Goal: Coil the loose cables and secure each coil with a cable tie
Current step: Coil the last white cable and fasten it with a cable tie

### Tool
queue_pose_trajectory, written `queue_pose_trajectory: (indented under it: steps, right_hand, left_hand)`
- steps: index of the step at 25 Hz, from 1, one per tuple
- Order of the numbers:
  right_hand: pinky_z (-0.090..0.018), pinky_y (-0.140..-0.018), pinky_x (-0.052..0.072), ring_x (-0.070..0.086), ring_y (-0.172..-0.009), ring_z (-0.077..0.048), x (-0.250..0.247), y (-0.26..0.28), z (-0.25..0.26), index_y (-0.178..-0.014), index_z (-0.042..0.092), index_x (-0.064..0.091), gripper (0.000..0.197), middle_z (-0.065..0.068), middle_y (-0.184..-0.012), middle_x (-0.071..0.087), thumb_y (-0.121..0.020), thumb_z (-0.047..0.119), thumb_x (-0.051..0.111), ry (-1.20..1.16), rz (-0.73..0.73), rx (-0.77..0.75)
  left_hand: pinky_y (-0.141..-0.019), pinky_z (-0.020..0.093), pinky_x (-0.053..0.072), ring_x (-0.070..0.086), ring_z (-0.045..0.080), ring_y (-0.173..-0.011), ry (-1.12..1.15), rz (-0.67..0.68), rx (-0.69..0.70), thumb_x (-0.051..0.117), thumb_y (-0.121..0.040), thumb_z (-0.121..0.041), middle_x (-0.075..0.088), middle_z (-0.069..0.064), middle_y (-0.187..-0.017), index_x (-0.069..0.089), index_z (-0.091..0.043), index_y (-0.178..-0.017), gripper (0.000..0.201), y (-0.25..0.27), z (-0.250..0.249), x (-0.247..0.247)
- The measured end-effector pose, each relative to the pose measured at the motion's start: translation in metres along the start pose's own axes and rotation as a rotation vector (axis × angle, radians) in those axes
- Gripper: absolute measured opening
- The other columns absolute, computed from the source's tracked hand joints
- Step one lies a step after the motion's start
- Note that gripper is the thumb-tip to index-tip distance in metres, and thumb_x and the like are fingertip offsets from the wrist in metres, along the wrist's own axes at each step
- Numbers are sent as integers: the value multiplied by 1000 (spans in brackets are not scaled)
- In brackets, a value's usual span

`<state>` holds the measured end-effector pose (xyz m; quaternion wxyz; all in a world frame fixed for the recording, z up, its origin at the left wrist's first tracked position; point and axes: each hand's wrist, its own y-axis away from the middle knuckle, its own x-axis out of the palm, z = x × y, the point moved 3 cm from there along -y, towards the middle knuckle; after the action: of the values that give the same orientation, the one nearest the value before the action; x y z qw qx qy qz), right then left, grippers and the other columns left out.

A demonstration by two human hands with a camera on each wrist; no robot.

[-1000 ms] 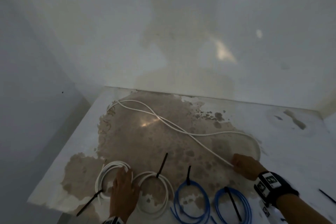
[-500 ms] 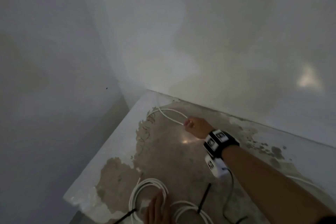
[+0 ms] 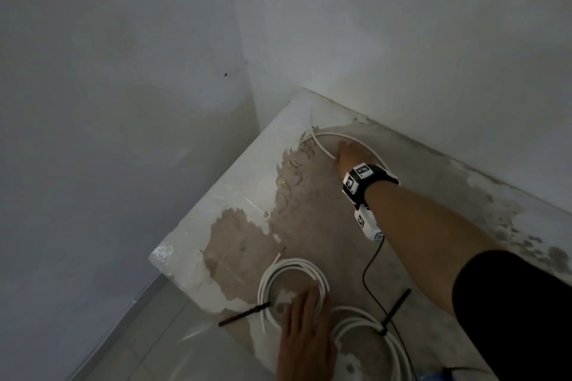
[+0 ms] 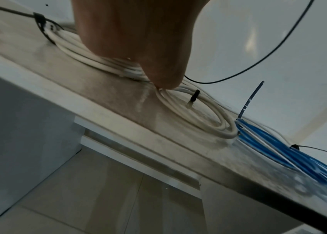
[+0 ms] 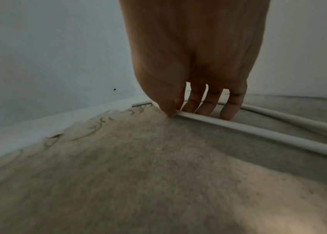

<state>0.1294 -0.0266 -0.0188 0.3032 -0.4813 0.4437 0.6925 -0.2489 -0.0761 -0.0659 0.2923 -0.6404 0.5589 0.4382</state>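
Near the corner, right hand [image 5: 194,66] pinching loose white cable [image 5: 258,131], left hand [image 3: 305,337] flat, apparently pressing coil [image 3: 291,269].

White for the loose cable [image 5: 258,133] and two coils [image 3: 292,275], blue for another coil [image 4: 291,152], black for the ties [image 3: 394,311]. Table [image 3: 309,226] worn brown with white patches; wrist band [image 3: 360,175] black-and-white checked.

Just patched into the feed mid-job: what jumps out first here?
The right hand is stretched to the far corner of the worn tabletop, its grip pinching the loose white cable lying there. Near the front edge, the left hand lies flat on a white coil already tied with a black cable tie. Blue coils lie further right, also tied.
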Motion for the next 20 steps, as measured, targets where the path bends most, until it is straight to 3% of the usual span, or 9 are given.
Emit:
queue_pose_trajectory:
  steps: [3, 6, 10, 13, 15, 16, 18, 20]
  right_hand:
    - [-45, -86, 49, 61, -106, -40, -19, 11, -6, -125, 4, 48, 31, -23, -117, 63, -101, 23, 45, -256, -81, -13]
    - [-33, -71, 44, 62, -82, -32, -45, 52, -19, -100, 12, 51, 9, -16, -87, 65, -99, 20, 51, -535, -120, -98]
    - [-28, -68, 45, 59, -70, -18, -79, 128, -43, -91, 17, 57, 6, -6, -81, 68, -95, 21, 58, -645, -121, -250]
    - [-22, -64, 45, 59, -66, -9, -100, 184, -71, -91, 17, 61, 6, 4, -75, 66, -94, 22, 63, -643, -127, -293]
    - [-20, -63, 45, 60, -66, -8, -118, 222, -93, -90, 19, 63, 6, 5, -74, 66, -93, 24, 65, -643, -142, -316]
    - [-19, -62, 44, 59, -66, -7, -128, 237, -102, -90, 21, 63, 6, 5, -74, 66, -93, 25, 65, -642, -151, -322]
    - [-14, -58, 41, 55, -61, -2, -149, 267, -129, -89, 24, 64, 5, 7, -73, 65, -93, 27, 66, -629, -206, -298]
    - [-14, -55, 42, 50, -56, -1, -169, 298, -167, -89, 28, 64, 4, 9, -71, 62, -93, 28, 66, -637, -273, -227]
  left_hand:
    - [-104, 36, 33, 45, 25, -130, 41, -12, -1, 56, -71, -36, 51, 7, -145, 52, -21, -140, 71, 2, 0, -15]
    - [-105, 29, 29, 46, 20, -128, 130, -64, 28, 58, -75, -31, 50, 1, -141, 37, -27, -146, 73, 3, 4, -36]
    - [-101, 30, 36, 47, 19, -122, 213, -216, 86, 51, -86, -25, 47, -4, -134, 35, -34, -142, 58, -28, -12, -81]
    - [-108, 37, 36, 43, 23, -132, 159, -393, 193, 56, -83, -16, 46, 3, -141, 42, -21, -141, 60, -90, -51, -140]
    - [-113, 42, 30, 40, 27, -136, 9, -409, 355, 55, -87, -21, 49, 7, -142, 45, -16, -141, 55, -135, -86, -176]
    - [-110, 43, 32, 48, 28, -129, -48, -381, 447, 51, -92, -26, 56, 7, -133, 52, -16, -135, 44, -153, -102, -188]
    - [-87, 42, 45, 62, 27, -94, 11, -226, 589, 41, -100, -31, 66, 3, -101, 62, -17, -110, 27, -171, -140, -202]
    - [-67, 34, 42, 54, 18, -70, 201, -89, 603, 36, -103, -32, 59, -3, -80, 58, -17, -95, 29, -177, -175, -213]
